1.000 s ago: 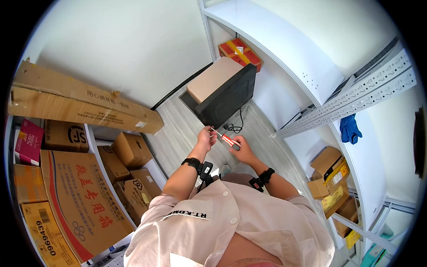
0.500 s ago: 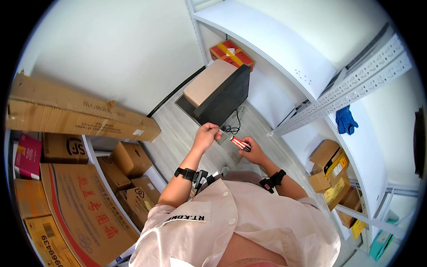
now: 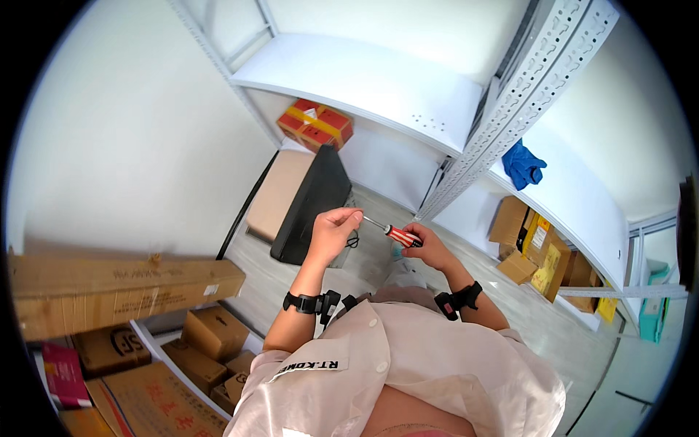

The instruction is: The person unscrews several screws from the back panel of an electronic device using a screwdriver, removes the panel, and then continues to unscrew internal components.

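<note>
A screwdriver (image 3: 403, 235) with a red-and-white striped handle, dark at its end, lies across the space between my hands. My right hand (image 3: 431, 249) is closed around the back end of this handle. The thin metal shaft points left and slightly up. At its tip, the thumb and fingers of my left hand (image 3: 335, 233) are pinched together; a small part held with the tip cannot be ruled out. Both wrists wear black straps with small devices.
A beige box-like object with a black panel (image 3: 324, 200) stands on the floor ahead. Behind it is a red carton (image 3: 314, 125) under a white shelf (image 3: 357, 76). A blue glove (image 3: 523, 165) rests on the right shelf. A long carton (image 3: 124, 288) and several boxes fill the left.
My view has turned to the right, so the shelves, cartons and black panel sit further left in the picture. Both hands keep their hold on the screwdriver.
</note>
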Available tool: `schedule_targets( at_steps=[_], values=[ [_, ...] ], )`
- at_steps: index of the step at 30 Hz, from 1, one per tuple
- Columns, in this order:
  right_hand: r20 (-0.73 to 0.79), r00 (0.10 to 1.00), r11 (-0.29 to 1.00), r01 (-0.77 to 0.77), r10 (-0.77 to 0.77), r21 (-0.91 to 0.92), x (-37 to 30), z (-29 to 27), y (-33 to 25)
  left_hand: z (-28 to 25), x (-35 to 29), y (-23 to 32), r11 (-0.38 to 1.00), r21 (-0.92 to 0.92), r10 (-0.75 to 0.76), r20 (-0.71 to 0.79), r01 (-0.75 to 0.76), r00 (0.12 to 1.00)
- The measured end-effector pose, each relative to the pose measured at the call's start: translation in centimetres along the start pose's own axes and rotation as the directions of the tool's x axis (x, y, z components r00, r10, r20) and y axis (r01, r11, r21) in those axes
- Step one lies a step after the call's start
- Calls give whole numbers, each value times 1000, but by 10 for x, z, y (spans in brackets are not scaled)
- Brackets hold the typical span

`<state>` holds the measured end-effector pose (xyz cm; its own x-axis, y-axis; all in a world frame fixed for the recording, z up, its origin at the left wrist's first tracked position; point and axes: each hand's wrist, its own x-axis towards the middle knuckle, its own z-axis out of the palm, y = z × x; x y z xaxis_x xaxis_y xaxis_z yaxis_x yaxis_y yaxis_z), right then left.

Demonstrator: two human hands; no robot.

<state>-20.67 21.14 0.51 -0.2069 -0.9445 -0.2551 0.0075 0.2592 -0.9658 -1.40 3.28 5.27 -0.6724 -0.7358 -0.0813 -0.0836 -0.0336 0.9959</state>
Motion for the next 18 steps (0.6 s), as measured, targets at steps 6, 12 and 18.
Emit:
schedule_targets(
  at_steps=[6, 12, 18],
  values=[
    [-104, 994, 991, -29, 43, 132, 16, -67, 4, 58, 96, -13, 999, -36, 16, 15, -15, 1000],
    [-162, 986, 995, -33, 48, 94, 54, -151, -18, 107, 191, -5, 1000, -24, 18, 100, -15, 995],
    [-168, 986, 1000, 11, -15, -24, 104, -223, -31, 126, 255, 8, 997, -83, 17, 160, -4, 987]
  ],
)
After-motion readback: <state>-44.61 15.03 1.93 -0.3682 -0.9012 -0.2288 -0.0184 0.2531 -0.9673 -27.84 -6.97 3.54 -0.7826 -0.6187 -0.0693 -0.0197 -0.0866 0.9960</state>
